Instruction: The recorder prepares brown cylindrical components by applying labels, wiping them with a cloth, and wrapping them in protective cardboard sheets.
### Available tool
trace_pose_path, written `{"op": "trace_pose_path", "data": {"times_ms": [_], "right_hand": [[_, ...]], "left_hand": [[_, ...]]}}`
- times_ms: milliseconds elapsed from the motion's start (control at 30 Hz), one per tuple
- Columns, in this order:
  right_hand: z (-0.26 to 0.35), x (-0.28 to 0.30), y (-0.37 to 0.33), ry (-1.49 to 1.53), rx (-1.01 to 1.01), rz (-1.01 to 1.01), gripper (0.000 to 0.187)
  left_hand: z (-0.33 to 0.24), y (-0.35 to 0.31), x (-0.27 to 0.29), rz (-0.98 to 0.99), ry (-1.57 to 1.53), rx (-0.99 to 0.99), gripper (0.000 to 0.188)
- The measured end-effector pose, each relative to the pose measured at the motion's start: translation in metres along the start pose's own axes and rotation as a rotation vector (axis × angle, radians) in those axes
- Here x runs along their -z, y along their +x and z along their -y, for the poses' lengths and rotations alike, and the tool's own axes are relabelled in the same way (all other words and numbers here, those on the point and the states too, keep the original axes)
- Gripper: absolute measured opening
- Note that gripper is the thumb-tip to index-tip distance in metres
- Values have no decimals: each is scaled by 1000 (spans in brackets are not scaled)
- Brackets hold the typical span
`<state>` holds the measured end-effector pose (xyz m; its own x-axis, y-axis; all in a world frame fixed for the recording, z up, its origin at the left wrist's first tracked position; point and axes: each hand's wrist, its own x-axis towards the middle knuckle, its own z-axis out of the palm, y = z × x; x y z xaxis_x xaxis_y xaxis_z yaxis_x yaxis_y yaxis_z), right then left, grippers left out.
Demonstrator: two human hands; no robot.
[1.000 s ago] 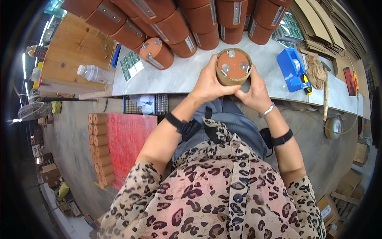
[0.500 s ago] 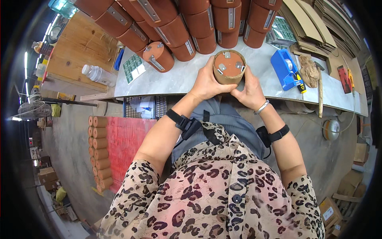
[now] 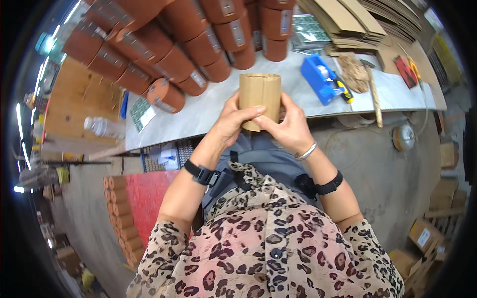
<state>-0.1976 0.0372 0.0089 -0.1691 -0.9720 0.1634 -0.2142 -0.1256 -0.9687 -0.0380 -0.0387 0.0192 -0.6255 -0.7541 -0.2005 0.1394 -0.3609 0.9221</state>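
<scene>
L hand (image 3: 229, 121) + R hand (image 3: 292, 126) share the grip, both holding tan paper-wrapped cyl. (image 3: 260, 97), upper ctr of frame. Red-brown cyls (image 3: 161, 47) stacked on table (image 3: 198, 116), upper L to ctr; blue holder (image 3: 318, 82) upper R.

Strip lights (image 3: 20, 117) glow left of a pale table (image 3: 184, 121) above grey floor (image 3: 365, 174).

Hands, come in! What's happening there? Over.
Left hand and right hand gripping tan cylinder between them. Its side faces camera. Blue tape dispenser off right, not touching hands.
</scene>
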Motion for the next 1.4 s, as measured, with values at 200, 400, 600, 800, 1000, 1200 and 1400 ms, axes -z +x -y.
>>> {"op": "trace_pose_path", "data": {"times_ms": [200,400,600,800,1000,1200,1400], "right_hand": [[8,72,2,-420,283,-440,46],[-48,147,32,-455,-132,-405,37],[-62,143,40,-381,-162,-370,34],[-68,138,38,-227,-69,-494,28],[-26,141,17,-84,21,-571,26],[-29,141,-19,111,-281,-466,21],[-58,142,-18,88,-353,-440,20]], "left_hand": [[-21,36,-34,61,-51,-78,64],[-30,109,-60,231,-12,-28,65],[-24,126,-75,299,132,3,67],[-20,127,-77,306,140,-3,66],[-21,126,-77,338,199,-36,66],[-18,125,-76,309,183,-42,67],[-17,126,-76,337,166,-23,68]]}}
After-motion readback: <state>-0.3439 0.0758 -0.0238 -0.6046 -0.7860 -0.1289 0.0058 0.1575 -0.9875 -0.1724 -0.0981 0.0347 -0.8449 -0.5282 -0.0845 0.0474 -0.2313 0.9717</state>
